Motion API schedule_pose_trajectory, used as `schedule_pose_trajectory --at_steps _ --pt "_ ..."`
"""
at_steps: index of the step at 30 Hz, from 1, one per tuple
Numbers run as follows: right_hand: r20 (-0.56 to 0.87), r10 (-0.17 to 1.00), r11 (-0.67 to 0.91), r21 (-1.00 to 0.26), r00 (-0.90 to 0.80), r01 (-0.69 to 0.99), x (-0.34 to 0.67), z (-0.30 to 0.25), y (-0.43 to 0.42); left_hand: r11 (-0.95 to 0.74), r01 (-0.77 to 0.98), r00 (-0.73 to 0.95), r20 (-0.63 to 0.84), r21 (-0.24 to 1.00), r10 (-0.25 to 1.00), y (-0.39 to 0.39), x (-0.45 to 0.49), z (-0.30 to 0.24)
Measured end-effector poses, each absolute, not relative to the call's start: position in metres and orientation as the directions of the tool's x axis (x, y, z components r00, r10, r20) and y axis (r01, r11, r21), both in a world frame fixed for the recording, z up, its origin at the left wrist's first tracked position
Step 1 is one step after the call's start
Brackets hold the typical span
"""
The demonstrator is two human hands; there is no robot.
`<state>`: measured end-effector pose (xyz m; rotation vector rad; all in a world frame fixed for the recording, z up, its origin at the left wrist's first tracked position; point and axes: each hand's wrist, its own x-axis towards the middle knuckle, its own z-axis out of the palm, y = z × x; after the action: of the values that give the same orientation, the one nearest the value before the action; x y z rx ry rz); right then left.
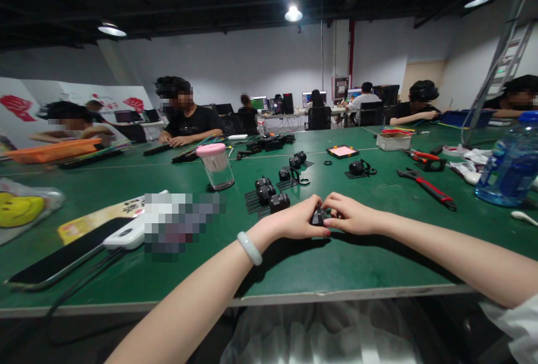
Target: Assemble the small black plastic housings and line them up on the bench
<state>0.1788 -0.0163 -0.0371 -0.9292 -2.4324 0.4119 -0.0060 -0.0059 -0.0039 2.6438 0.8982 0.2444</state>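
Near the table's front edge, my left hand (300, 219) and my right hand (347, 213) meet around a small black plastic part (318, 216). The left fingers and thumb close on it from the left, while the right fingertips pinch its right side. Much of the part is hidden by my fingers, so its exact kind does not show. Just beyond my left hand lie several black knob-like parts on slatted bases (265, 193). Farther off are similar black parts (296, 162), a loose black ring (305, 182) and another black assembly (357, 168).
On the left are a lidded jar (216, 170), a phone (71, 254) and a white device with a cable (130, 235). A wrench (428, 189), pliers (424, 157) and a blue bottle (506, 167) lie or stand on the right. Other people sit across the green table (336, 274).
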Motion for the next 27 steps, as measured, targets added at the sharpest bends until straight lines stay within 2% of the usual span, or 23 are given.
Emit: schedule_pose_trajectory --at_steps 12,27 --pt "0.365 0.675 0.733 -0.438 -0.642 0.521 0.1791 -0.0379 -0.0157 -0.720 0.565 0.776 0.038 0.403 0.630 -0.0083 -0.0047 -0.0017" --pt "0.355 0.682 0.724 -0.451 -0.639 0.522 0.1792 -0.0375 -0.0156 -0.735 0.560 0.781 0.050 0.383 0.622 -0.0083 -0.0045 -0.0016"
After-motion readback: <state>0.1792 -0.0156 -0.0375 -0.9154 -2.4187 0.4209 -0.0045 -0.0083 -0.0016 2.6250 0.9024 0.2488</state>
